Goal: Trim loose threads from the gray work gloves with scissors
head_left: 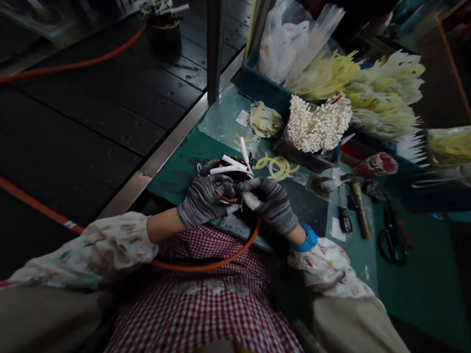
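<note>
My left hand [205,198], in a grey knit glove, is curled against the side of a round dark wire-wound part [235,178] with a reddish rim, which looks like a motor stator. Several white sleeves [230,170] stick out over its top. My right hand [273,202], gloved alike, has its thumb and fingers pinched together at the part's right edge. What lies between those fingertips is too small and dark to make out. Curved yellow strips [279,168] lie just beyond my right hand.
Beyond are a bundle of white-tipped pieces [319,123], bags of pale strips [329,72] and a coil of strips [265,119]. A hammer [359,205], screwdriver [344,220] and scissors [394,238] lie right. An orange hose [212,267] crosses my lap; a similar part [163,26] stands left behind a post [214,39].
</note>
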Available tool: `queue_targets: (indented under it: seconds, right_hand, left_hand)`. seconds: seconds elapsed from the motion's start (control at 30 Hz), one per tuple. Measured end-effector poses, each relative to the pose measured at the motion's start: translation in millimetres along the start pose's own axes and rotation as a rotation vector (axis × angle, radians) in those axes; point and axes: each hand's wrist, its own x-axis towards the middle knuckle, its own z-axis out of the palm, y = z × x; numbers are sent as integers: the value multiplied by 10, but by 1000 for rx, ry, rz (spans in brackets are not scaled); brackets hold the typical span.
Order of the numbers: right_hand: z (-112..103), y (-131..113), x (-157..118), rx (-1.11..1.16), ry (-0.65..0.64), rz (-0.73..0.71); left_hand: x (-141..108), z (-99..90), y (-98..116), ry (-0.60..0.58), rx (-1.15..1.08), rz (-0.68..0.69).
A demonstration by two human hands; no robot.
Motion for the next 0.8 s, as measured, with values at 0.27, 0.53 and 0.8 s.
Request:
queue_targets:
  seconds: [0.27,0.53,0.8]
  right_hand:
    - [-63,-62,-12,67,71,99]
    - [-45,-109,14,92,60,78]
    - [-71,10,-20,42,-37,2]
  left_hand:
    - [29,-15,31,-66,-2,-91]
    - [9,-8,10,-64,-1,-56]
    - [-38,66,-55,67,40,47]
